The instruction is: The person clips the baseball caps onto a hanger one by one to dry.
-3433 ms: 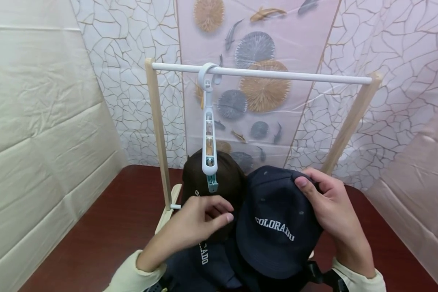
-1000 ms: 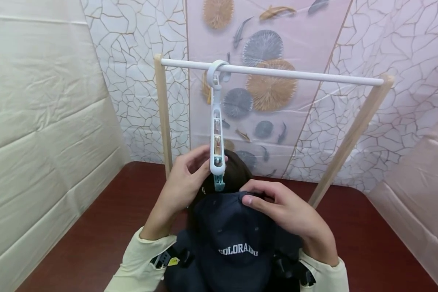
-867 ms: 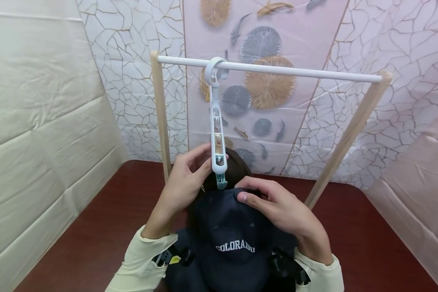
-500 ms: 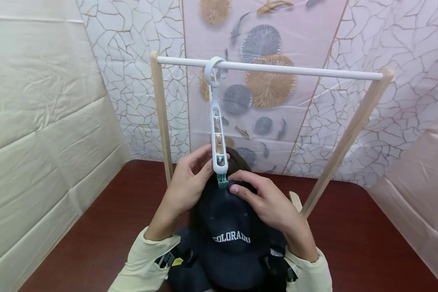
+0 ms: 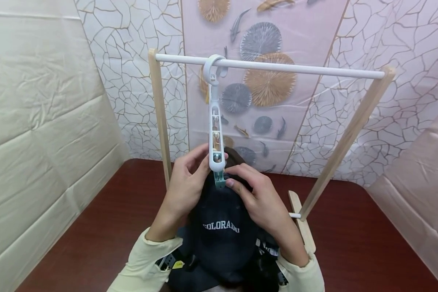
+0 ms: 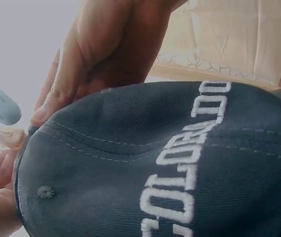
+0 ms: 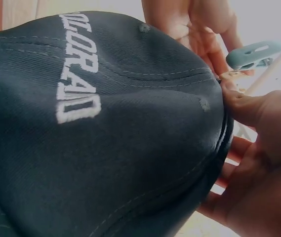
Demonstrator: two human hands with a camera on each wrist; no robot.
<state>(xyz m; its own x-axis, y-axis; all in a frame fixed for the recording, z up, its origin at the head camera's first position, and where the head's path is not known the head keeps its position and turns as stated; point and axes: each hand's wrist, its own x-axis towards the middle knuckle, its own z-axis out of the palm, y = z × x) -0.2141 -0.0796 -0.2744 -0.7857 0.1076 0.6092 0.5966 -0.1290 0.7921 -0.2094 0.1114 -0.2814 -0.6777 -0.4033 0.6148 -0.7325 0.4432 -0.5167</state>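
Note:
A dark navy cap (image 5: pixel 220 251) with white COLORADO lettering hangs from my right hand (image 5: pixel 260 196), whose thumb and fingers pinch the top of its crown. Right above that edge is the teal clip (image 5: pixel 220 181) at the lower end of a white hanger (image 5: pixel 216 165). My left hand (image 5: pixel 186 180) grips the hanger's lower end, thumb at the side and a fingertip showing beyond it. In the right wrist view the clip (image 7: pixel 254 55) lies close to the pinched cap edge (image 7: pixel 224 133). Whether its jaws hold the cloth I cannot tell. A brown cap (image 5: pixel 235 155) is mostly hidden behind.
The hanger hooks over the white rod (image 5: pixel 295 68) of a rack with wooden posts (image 5: pixel 346 142). More dark fabric (image 5: pixel 195 280) lies below the navy cap. The reddish-brown table (image 5: pixel 95 227) meets fabric-covered walls.
My left hand has risen to the hanger and taken hold of it. My right hand has brought the navy cap leftward, and its crown now meets the clip.

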